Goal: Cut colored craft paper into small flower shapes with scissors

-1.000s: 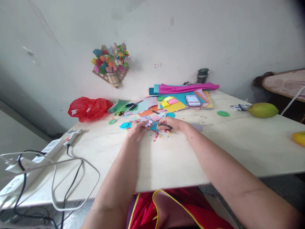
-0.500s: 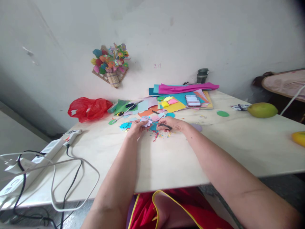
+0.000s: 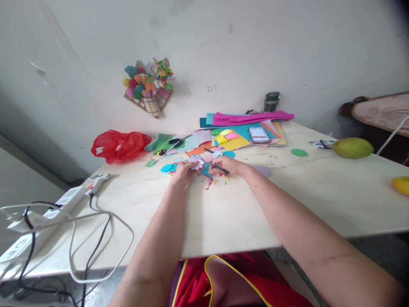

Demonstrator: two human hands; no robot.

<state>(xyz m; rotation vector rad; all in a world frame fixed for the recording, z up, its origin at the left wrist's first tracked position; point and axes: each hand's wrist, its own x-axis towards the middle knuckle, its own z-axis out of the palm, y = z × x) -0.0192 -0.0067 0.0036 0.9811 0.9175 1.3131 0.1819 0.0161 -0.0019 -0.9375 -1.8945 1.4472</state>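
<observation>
Near the middle of the table, my left hand (image 3: 182, 172) pinches a pale purple paper piece (image 3: 197, 163) with a scalloped edge. Just to its right, my right hand (image 3: 225, 165) is closed round dark-handled scissors (image 3: 221, 169); the blades are hard to make out beside the paper. Blue scalloped paper pieces (image 3: 168, 169) lie left of my left hand. Small coloured scraps (image 3: 212, 181) are scattered below both hands. A purple paper disc (image 3: 262, 171) rests right of my right wrist, and a blue disc (image 3: 228, 154) lies behind that hand.
Coloured sheets (image 3: 239, 141), a phone (image 3: 259, 134) and other scissors (image 3: 175, 143) lie at the back. A red plastic bag (image 3: 119, 146) sits left, with a power strip (image 3: 60, 207) and cables nearer. On the right are a green disc (image 3: 299, 152) and a green fruit (image 3: 352, 147).
The scissors' blades, seen across the purple paper before, no longer show clearly over it. The purple piece has tilted slightly in my left fingers. Both arms have hardly moved.
</observation>
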